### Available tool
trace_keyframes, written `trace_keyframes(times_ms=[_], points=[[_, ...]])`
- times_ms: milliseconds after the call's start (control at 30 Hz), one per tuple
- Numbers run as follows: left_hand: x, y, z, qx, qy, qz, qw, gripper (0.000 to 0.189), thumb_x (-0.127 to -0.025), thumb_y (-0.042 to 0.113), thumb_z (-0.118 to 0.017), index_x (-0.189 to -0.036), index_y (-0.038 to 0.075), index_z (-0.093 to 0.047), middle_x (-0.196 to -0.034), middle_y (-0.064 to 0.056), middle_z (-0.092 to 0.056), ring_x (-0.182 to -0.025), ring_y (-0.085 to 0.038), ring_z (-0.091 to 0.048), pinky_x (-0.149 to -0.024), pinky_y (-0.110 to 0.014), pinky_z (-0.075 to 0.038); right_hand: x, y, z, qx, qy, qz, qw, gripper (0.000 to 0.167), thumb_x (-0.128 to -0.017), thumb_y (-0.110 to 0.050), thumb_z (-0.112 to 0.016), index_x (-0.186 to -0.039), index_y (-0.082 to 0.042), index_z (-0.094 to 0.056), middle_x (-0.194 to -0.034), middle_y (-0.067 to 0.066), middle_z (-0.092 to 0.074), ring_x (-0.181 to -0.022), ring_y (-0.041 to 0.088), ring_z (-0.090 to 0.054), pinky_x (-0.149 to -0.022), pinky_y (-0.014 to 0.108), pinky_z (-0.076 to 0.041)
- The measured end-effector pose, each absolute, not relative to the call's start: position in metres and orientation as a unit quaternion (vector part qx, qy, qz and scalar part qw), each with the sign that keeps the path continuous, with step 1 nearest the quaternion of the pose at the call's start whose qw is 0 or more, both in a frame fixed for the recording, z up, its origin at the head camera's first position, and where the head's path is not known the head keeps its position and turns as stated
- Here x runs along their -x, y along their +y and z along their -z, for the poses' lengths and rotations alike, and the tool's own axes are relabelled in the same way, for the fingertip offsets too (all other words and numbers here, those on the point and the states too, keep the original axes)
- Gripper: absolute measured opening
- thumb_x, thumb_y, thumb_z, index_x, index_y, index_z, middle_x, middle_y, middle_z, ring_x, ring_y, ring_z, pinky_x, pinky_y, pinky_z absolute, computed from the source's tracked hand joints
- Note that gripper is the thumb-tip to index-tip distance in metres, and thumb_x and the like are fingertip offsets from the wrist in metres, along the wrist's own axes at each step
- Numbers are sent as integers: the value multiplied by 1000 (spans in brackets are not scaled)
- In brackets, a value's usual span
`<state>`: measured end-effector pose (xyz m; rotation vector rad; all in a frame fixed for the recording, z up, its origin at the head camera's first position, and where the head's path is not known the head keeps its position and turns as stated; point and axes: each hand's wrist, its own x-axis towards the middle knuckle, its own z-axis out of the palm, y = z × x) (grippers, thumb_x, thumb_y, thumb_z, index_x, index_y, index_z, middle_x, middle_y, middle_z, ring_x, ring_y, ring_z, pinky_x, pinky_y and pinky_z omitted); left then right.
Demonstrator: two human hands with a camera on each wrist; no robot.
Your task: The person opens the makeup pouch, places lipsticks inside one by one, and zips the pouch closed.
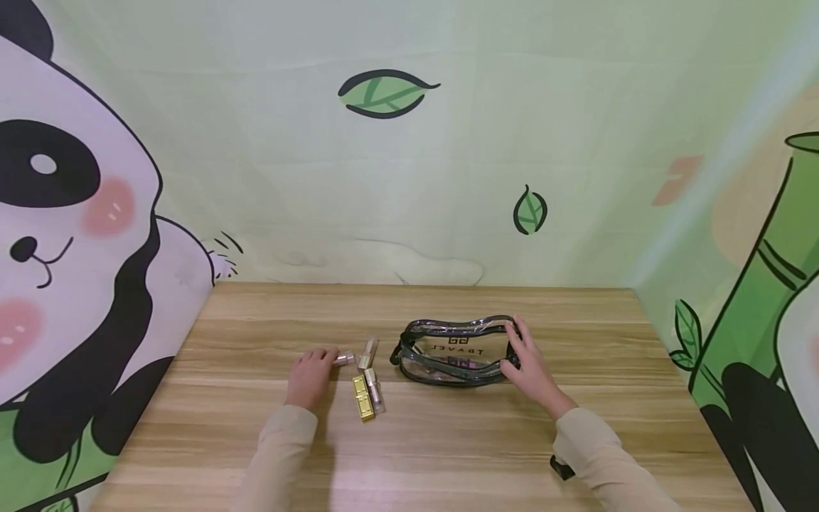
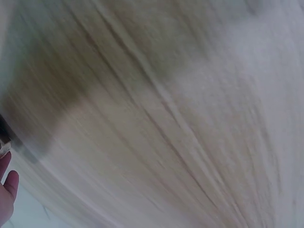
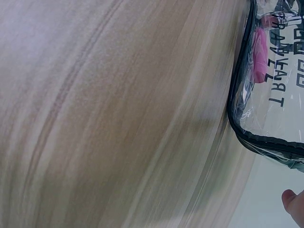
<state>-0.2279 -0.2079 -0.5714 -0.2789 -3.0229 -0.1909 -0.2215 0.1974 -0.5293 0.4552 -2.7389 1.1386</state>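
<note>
In the head view, my left hand [image 1: 310,377] grips a small lipstick tube [image 1: 343,359], whose clear end sticks out past the fingertips. Beside it on the table lie two more slim clear-and-gold tubes [image 1: 367,353] and a gold ribbed case [image 1: 363,398]. A clear travel pouch [image 1: 457,384] with black edging lies to their right, its top unzipped and gaping. Spread fingers of my right hand [image 1: 534,373] rest at the pouch's right end, thumb by the front rim and fingers by the back rim. A pink item [image 3: 260,54] shows inside the pouch.
The wooden table [image 1: 435,455] meets a panda-and-bamboo printed backdrop [image 1: 448,163] along its back edge. A small black piece [image 1: 561,468] sits beside my right sleeve. In the left wrist view, only fingertips and part of a held object show at the left edge.
</note>
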Motion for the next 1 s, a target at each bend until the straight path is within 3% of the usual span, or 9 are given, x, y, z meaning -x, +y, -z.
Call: trace_keyframes(times_ms=[133,333,467,800,1000], points=[[226,-211,571,86,-993,64,50,43,-75,-5,-54,-115,9,-54,-109,-15,-57,-100,-33,-52,-84,-49,-44,222,198,529,-150,-910,-380,67,70,-77,-11,-50,-140,-6,-21,-148,14,-8,-122,43,-34,-87,53,-38],[222,-213,572,98,-985,85,111,26,-75,-2,-56,-100,5,-57,-96,-15,-61,-88,-33,-57,-73,-45,-48,222,198,527,-152,-909,-382,66,70,-77,-11,-50,-140,-5,-21,-148,14,-7,-122,44,-32,-88,56,-37],[221,-214,575,101,-980,107,131,18,-77,0,-58,-95,3,-57,-90,-17,-60,-83,-34,-57,-74,-45,-48,221,198,527,-151,-910,-381,64,70,-77,-11,-50,-140,-5,-21,-148,15,-8,-122,44,-32,-88,56,-37],[225,-214,571,81,-985,122,87,32,-78,0,-57,-111,2,-54,-98,-18,-59,-89,-35,-55,-81,-45,-45,220,196,526,-150,-909,-382,69,69,-77,-11,-50,-140,-5,-22,-147,15,-9,-120,44,-35,-85,54,-39],[232,-208,564,97,-980,132,109,42,-67,-7,-62,-107,2,-54,-94,-16,-59,-86,-32,-56,-80,-42,-46,220,196,526,-149,-910,-381,68,70,-77,-11,-49,-140,-6,-21,-148,14,-8,-120,44,-34,-85,53,-39]])
